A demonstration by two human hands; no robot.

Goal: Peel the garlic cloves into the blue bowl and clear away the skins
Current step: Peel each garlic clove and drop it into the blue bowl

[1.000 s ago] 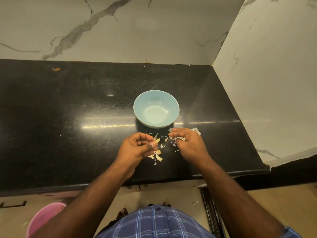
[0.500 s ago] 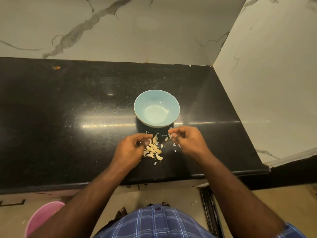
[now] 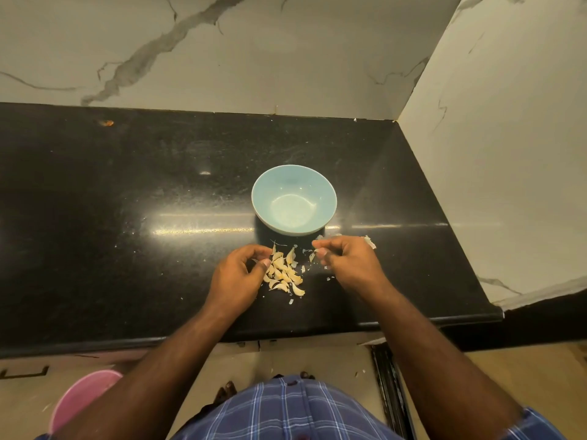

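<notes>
The blue bowl [image 3: 293,203] sat on the black counter [image 3: 127,249] with nothing in it, so it looked like no peeled garlic had gone in yet. Just in front of the bowl lay a little pile of garlic cloves [image 3: 284,273], close to the person so both hands could reach it. The left hand [image 3: 236,276] rested at the left side of the pile with its fingers curled in, and its thumb and fingertips touched the nearest cloves, maybe to pick one up; I could not tell if it really had hold of one. The right hand [image 3: 347,265] was just to the right of the pile, with its fingers bent and pinched together on a tiny pale bit, most likely a piece of skin or a small clove. Small white skins [image 3: 370,242] lay scattered on the counter near the right hand and around the pile. They would have to be picked up later. The bowl was very near, so a peeled clove would only need a short trip. Nothing stood between the hands and the bowl. Marble walls [image 3: 286,52] closed off the back and the right side. Down on the floor, a pink bucket [image 3: 82,398] showed at the left, maybe for the skins.
</notes>
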